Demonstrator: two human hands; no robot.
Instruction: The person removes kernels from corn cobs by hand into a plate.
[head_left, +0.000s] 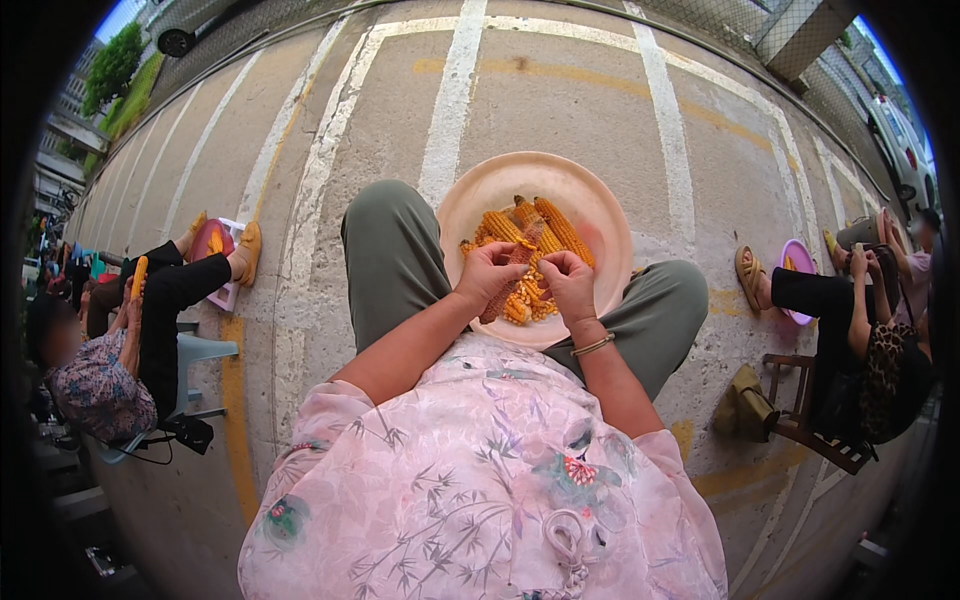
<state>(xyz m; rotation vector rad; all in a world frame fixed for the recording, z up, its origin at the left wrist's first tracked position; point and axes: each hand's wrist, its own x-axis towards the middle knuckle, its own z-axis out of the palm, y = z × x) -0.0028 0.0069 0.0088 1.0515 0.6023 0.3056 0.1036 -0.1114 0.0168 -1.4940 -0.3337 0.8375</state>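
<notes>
My left hand (491, 276) holds a corn cob (495, 304) that is mostly bare and reddish, with some yellow kernels near its upper part. Close beside it on the right is my right hand (570, 281), thumb and fingers drawn together; whether a kernel sits between them is too small to tell. Both hands are over a wide pale pink plastic basin (611, 225) between my knees. Inside lie several yellow ears of corn (562, 229), their tips pointing away from me. Loose kernels (529, 306) are heaped at the near side, partly hidden by my hands.
To the left, a seated person (105, 382) holds an ear of corn (139, 276) above a red basin (210, 240). On the right, another person (847, 322) sits on a wooden chair (791, 405) by a purple basin (799, 262). An olive bag (745, 405) rests on the ground there.
</notes>
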